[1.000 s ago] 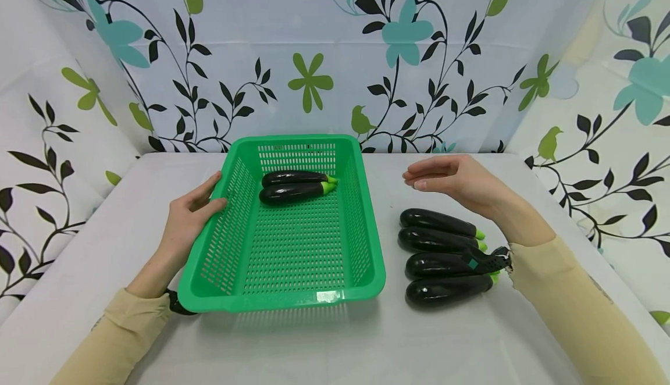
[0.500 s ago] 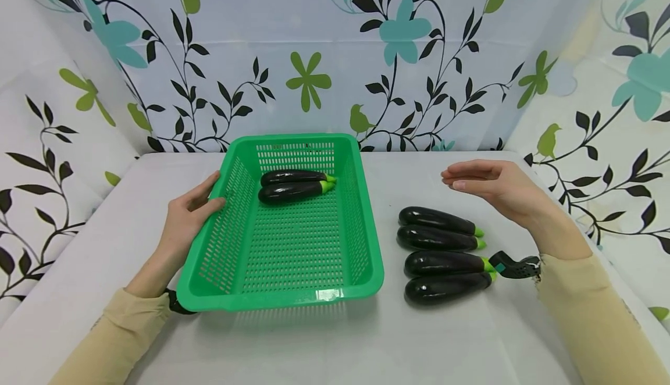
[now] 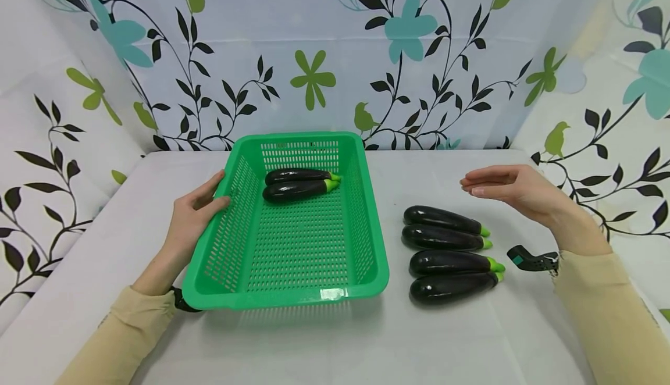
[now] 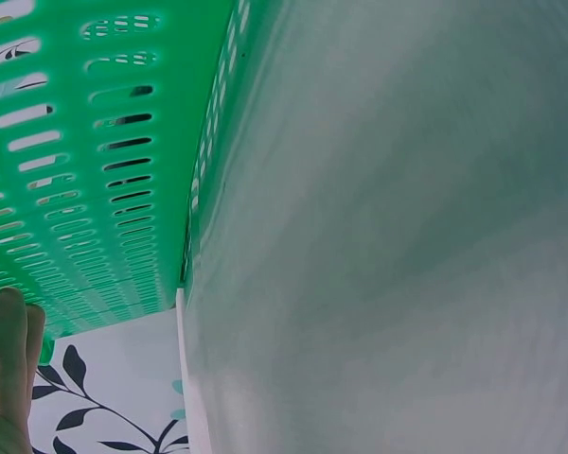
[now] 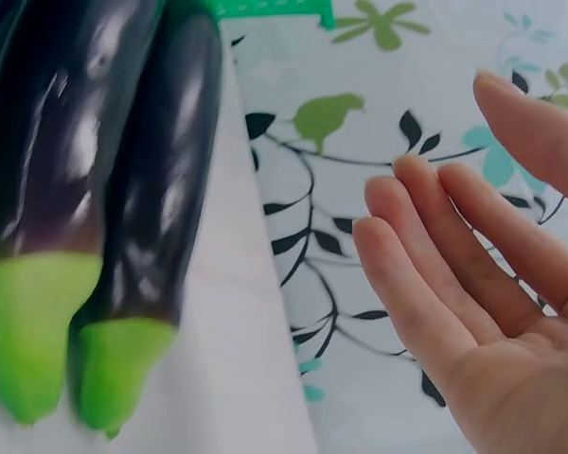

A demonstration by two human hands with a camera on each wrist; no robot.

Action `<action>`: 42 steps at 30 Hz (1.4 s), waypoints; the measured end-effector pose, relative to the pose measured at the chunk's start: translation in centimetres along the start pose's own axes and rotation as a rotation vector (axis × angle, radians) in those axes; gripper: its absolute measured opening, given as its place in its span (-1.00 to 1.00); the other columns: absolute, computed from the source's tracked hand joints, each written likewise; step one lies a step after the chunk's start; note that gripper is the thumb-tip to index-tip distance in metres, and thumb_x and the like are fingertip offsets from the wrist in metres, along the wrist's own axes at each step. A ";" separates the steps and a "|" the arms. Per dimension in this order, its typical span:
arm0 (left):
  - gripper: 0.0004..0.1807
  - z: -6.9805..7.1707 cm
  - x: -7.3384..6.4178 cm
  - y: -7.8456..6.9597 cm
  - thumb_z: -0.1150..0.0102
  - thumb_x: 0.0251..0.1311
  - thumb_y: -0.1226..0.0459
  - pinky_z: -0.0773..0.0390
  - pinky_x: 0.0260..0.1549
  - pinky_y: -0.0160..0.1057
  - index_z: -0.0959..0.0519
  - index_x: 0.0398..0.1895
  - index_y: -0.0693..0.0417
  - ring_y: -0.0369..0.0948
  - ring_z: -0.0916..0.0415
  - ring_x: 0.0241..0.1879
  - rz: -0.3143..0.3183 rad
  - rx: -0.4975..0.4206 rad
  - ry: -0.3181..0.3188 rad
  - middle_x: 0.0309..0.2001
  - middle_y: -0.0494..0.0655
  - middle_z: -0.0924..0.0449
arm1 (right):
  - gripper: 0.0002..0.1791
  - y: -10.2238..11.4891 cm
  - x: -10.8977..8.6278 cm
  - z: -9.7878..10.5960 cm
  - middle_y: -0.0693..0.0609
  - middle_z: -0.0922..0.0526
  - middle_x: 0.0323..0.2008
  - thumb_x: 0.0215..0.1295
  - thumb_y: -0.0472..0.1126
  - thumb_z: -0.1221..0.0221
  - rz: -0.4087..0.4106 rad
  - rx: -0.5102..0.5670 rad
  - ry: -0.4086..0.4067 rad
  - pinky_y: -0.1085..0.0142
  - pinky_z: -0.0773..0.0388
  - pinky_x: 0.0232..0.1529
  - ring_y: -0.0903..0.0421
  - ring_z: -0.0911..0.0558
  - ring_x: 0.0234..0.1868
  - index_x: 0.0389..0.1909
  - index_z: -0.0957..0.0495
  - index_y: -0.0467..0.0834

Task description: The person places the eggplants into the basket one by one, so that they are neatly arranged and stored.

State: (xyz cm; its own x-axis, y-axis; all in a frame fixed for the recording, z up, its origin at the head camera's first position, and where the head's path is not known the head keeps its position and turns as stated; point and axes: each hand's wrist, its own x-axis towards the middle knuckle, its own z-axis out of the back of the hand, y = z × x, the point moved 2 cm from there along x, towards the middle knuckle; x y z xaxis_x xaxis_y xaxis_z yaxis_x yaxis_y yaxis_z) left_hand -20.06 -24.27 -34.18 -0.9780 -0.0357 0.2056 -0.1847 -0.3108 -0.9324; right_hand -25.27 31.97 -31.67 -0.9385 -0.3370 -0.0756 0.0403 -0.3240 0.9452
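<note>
My left hand (image 3: 195, 216) grips the left rim of a green plastic basket (image 3: 285, 300), thumb over the rim and fingers along the outer wall. In the left wrist view, fingers (image 4: 8, 355) lie against the slotted side. Inside the basket, two eggplants (image 3: 298, 191) lie side by side near the back. To its right, several more eggplants (image 3: 442, 237) lie in a column on the table, green stems pointing right. My right hand (image 3: 523, 190) hovers behind and right of them, fingers extended, holding nothing. The right wrist view shows its fingers apart from the nearby eggplants (image 5: 156, 180).
A white cloth covers the table (image 3: 335, 344). Patterned curtains (image 3: 314, 24) with leaves and flowers stand right behind it and along both sides. Each wrist wears a black strap, and the right one's dark end (image 3: 531, 259) sticks out near the eggplant stems.
My right hand has moved to the right, away from the basket and past the row of eggplants. My left hand and the basket stay in place.
</note>
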 end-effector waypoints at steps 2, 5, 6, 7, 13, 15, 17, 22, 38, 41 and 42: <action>-0.38 0.0 0.0 0.0 -0.12 0.28 0.15 -0.56 -0.26 -0.49 -0.22 0.40 -0.09 -0.49 -0.45 0.00 -0.004 0.000 0.005 0.33 0.17 -0.24 | -0.49 -0.5 0.2 0.1 -0.13 -0.58 0.08 0.22 -0.29 -0.23 -0.009 -0.005 0.013 0.45 -0.47 0.04 0.03 -0.59 0.06 0.18 -0.39 -0.33; -0.37 0.0 0.0 0.0 -0.12 0.28 0.15 -0.56 -0.27 -0.49 -0.21 0.40 -0.08 -0.48 -0.45 0.01 -0.011 0.006 0.008 0.33 0.17 -0.24 | -0.48 -1.1 0.4 0.2 -0.15 -0.57 0.08 0.20 -0.28 -0.25 -0.023 -0.029 0.032 0.44 -0.47 0.03 -0.03 -0.56 0.09 0.18 -0.40 -0.30; -0.37 0.0 0.0 -0.1 -0.12 0.28 0.16 -0.56 -0.27 -0.49 -0.21 0.40 -0.08 -0.48 -0.45 0.01 -0.012 0.007 0.008 0.33 0.16 -0.24 | -0.47 -1.3 0.5 0.2 -0.16 -0.57 0.08 0.19 -0.27 -0.26 -0.028 -0.039 0.038 0.43 -0.47 0.04 -0.05 -0.55 0.10 0.18 -0.41 -0.29; -0.37 0.0 0.0 -0.1 -0.12 0.28 0.16 -0.56 -0.27 -0.49 -0.21 0.40 -0.08 -0.48 -0.45 0.01 -0.012 0.007 0.009 0.34 0.16 -0.24 | -0.47 -1.5 0.6 0.2 -0.16 -0.57 0.08 0.18 -0.26 -0.27 -0.036 -0.053 0.046 0.44 -0.47 0.03 -0.06 -0.54 0.11 0.17 -0.42 -0.28; -0.38 0.0 0.0 0.0 -0.12 0.28 0.15 -0.56 -0.27 -0.49 -0.22 0.40 -0.10 -0.50 -0.45 0.00 -0.006 0.009 0.009 0.34 0.15 -0.24 | -0.45 -2.6 0.8 0.4 -0.17 -0.56 0.09 0.14 -0.24 -0.30 -0.065 -0.110 0.100 0.42 -0.48 0.02 -0.10 -0.51 0.14 0.17 -0.43 -0.26; -0.38 0.0 0.0 0.0 -0.12 0.28 0.15 -0.56 -0.28 -0.48 -0.21 0.40 -0.10 -0.50 -0.45 -0.01 -0.007 0.010 0.010 0.33 0.16 -0.24 | -0.45 -2.8 0.9 0.5 -0.18 -0.56 0.09 0.14 -0.25 -0.30 -0.067 -0.108 0.109 0.40 -0.50 0.01 -0.10 -0.51 0.13 0.17 -0.43 -0.27; -0.38 0.0 0.0 0.0 -0.11 0.28 0.15 -0.56 -0.28 -0.48 -0.21 0.40 -0.10 -0.50 -0.45 -0.01 -0.008 0.009 0.012 0.34 0.16 -0.24 | -0.46 -3.1 0.9 0.6 -0.18 -0.56 0.09 0.14 -0.26 -0.29 -0.065 -0.105 0.120 0.39 -0.51 0.01 -0.10 -0.51 0.13 0.17 -0.43 -0.28; -0.38 0.1 0.0 -0.1 -0.11 0.28 0.14 -0.56 -0.27 -0.48 -0.21 0.40 -0.10 -0.49 -0.44 0.02 -0.009 0.014 0.012 0.34 0.15 -0.22 | -0.46 -3.8 1.1 0.9 -0.17 -0.56 0.10 0.17 -0.24 -0.28 -0.058 -0.137 0.172 0.42 -0.48 0.03 -0.05 -0.53 0.13 0.18 -0.42 -0.26; -0.39 0.0 0.0 -0.2 -0.10 0.29 0.15 -0.56 -0.27 -0.49 -0.22 0.40 -0.11 -0.49 -0.45 0.00 -0.007 0.044 -0.002 0.33 0.14 -0.26 | -0.46 -5.3 1.1 1.0 -0.15 -0.55 0.10 0.14 -0.29 -0.28 -0.037 -0.188 0.326 0.39 -0.49 0.03 0.08 -0.57 0.07 0.17 -0.43 -0.28; -0.39 0.0 0.0 -0.2 -0.11 0.29 0.15 -0.56 -0.28 -0.48 -0.22 0.40 -0.10 -0.50 -0.46 -0.02 -0.007 0.042 -0.002 0.31 0.16 -0.27 | -0.46 -5.3 1.1 0.9 -0.14 -0.55 0.10 0.12 -0.29 -0.29 -0.038 -0.199 0.328 0.39 -0.49 0.03 0.09 -0.57 0.07 0.17 -0.45 -0.26; -0.39 0.0 0.0 -0.2 -0.11 0.29 0.15 -0.56 -0.28 -0.48 -0.22 0.40 -0.10 -0.51 -0.46 -0.03 -0.007 0.043 -0.002 0.31 0.16 -0.28 | -0.45 -5.3 1.1 0.9 -0.14 -0.55 0.11 0.12 -0.29 -0.30 -0.036 -0.204 0.330 0.39 -0.49 0.03 0.09 -0.57 0.07 0.17 -0.45 -0.26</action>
State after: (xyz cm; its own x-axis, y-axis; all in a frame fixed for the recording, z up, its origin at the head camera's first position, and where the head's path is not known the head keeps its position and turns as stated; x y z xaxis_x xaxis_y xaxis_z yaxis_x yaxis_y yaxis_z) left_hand -20.02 -24.25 -33.98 -0.9764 -0.0353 0.2131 -0.1874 -0.3516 -0.9172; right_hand -26.82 34.09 -36.43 -0.7812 -0.5775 -0.2372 0.1076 -0.4987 0.8601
